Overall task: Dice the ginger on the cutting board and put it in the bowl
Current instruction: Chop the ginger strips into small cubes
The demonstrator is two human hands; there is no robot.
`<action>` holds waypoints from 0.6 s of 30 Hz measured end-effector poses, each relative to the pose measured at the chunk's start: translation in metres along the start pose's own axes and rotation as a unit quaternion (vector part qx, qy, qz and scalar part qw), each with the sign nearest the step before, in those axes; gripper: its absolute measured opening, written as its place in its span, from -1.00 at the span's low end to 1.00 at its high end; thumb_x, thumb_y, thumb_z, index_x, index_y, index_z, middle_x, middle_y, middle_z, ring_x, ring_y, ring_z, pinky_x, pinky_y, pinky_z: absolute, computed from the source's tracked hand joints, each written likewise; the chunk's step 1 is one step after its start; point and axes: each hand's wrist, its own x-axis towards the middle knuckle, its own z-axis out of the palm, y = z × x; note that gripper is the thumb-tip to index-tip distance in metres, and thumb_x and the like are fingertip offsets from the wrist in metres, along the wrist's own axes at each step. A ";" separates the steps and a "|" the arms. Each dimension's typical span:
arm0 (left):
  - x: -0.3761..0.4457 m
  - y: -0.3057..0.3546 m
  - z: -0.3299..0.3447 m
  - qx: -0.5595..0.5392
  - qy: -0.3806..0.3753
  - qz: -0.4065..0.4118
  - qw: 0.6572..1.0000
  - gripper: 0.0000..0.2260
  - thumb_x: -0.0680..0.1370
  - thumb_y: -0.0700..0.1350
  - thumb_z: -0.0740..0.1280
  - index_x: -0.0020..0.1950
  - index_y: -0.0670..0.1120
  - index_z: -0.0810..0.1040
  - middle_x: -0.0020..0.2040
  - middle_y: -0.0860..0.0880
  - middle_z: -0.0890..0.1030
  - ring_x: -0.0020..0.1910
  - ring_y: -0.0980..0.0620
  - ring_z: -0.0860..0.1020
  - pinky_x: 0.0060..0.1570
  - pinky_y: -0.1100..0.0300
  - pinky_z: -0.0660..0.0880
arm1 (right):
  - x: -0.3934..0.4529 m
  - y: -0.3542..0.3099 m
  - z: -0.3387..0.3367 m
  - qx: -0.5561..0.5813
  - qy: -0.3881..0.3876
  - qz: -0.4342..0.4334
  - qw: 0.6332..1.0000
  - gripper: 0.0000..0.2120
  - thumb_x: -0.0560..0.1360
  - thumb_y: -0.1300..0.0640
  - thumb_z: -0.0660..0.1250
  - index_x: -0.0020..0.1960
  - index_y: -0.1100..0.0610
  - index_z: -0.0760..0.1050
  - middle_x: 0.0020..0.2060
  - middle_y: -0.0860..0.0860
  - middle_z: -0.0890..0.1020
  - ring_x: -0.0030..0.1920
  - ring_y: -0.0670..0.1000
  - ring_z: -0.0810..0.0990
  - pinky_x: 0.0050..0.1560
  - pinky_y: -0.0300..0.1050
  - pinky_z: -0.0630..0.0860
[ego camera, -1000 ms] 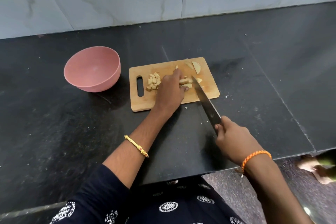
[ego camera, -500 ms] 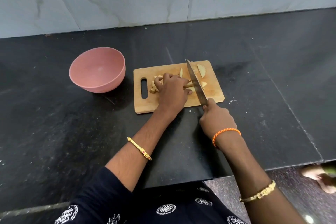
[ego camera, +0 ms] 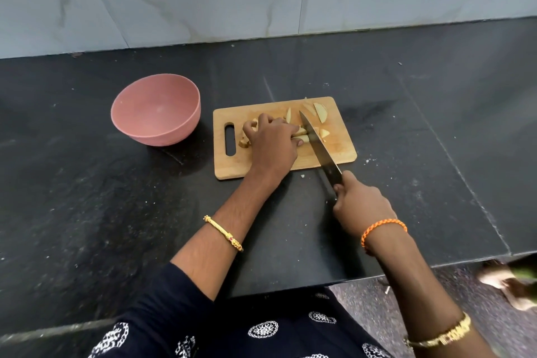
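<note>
On the cutting board (ego camera: 279, 166), the left hand (ego camera: 273, 145) curled over ginger strips (ego camera: 300, 138), whose ends poked past its fingertips. The right hand (ego camera: 359, 206) gripped a knife (ego camera: 318, 148), its blade just beside those ends.

Left hand (ego camera: 273, 144) reaches forward, palm down, fingers curled; right hand (ego camera: 359, 206) sits nearer the body, fist clenched.

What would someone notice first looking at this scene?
The knife, held by the right hand, angled across the wooden cutting board right beside the left hand pinning ginger strips. Next, the pink bowl, left of the board on the black counter.
</note>
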 end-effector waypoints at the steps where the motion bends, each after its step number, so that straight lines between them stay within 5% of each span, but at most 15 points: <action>1: 0.000 -0.002 0.000 -0.006 -0.002 0.004 1.000 -0.76 0.52 -0.01 0.34 0.17 0.05 0.59 0.13 0.05 0.60 0.18 -0.02 0.35 0.15 -0.01 0.10 | 0.004 0.000 -0.001 0.006 0.002 -0.001 1.000 -0.82 0.61 0.06 0.06 0.13 0.12 0.32 -0.15 0.17 0.46 -0.11 0.22 0.51 -0.13 -0.01 0.44; 7: -0.001 -0.009 -0.003 -0.049 0.001 0.010 0.999 -0.76 0.52 -0.07 0.35 0.18 0.02 0.59 0.09 0.06 0.62 0.16 0.02 0.35 0.13 0.05 0.05 | 0.022 -0.005 -0.005 0.058 0.022 -0.023 0.998 -0.87 0.60 0.05 0.07 -0.06 0.09 0.29 -0.04 0.24 0.54 -0.03 0.26 0.53 -0.10 -0.03 0.43; 18: 0.000 -0.011 -0.008 -0.080 -0.003 -0.016 0.997 -0.75 0.50 -0.09 0.38 0.17 -0.02 0.60 0.09 0.04 0.63 0.14 0.01 0.34 0.11 0.06 0.11 | 0.023 -0.022 0.003 0.084 0.035 -0.042 0.995 -0.87 0.60 0.06 0.08 0.00 0.09 0.34 -0.13 0.19 0.54 -0.11 0.22 0.56 -0.04 0.07 0.56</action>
